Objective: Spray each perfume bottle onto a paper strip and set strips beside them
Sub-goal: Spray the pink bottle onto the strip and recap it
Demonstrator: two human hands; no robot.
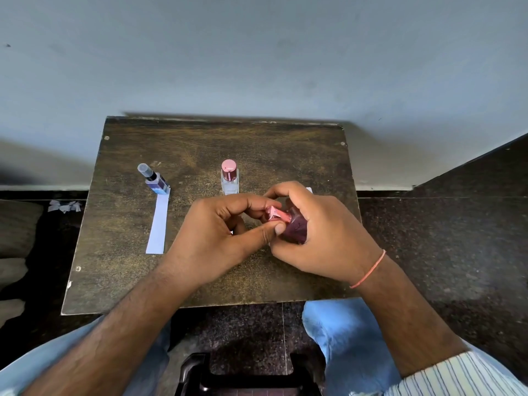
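Note:
My right hand point(323, 235) grips a dark red perfume bottle point(297, 228), tilted to the left above the small wooden table point(128, 281). My left hand point(225, 227) pinches the bottle's pink cap point(275, 214) between thumb and fingers. A clear bottle with a pink cap point(229, 178) stands upright at the table's middle back. At the back left stands a blue bottle with a grey cap point(154, 178), and a white paper strip point(157, 224) lies in front of it. A bit of white paper point(309, 190) shows behind my right hand; the rest is hidden.
The table stands against a pale wall point(257, 52) on a dark speckled floor point(443, 224). Torn paper scraps point(64, 206) lie on the floor to the left. A dark stool point(245, 378) sits between my knees below the table's front edge.

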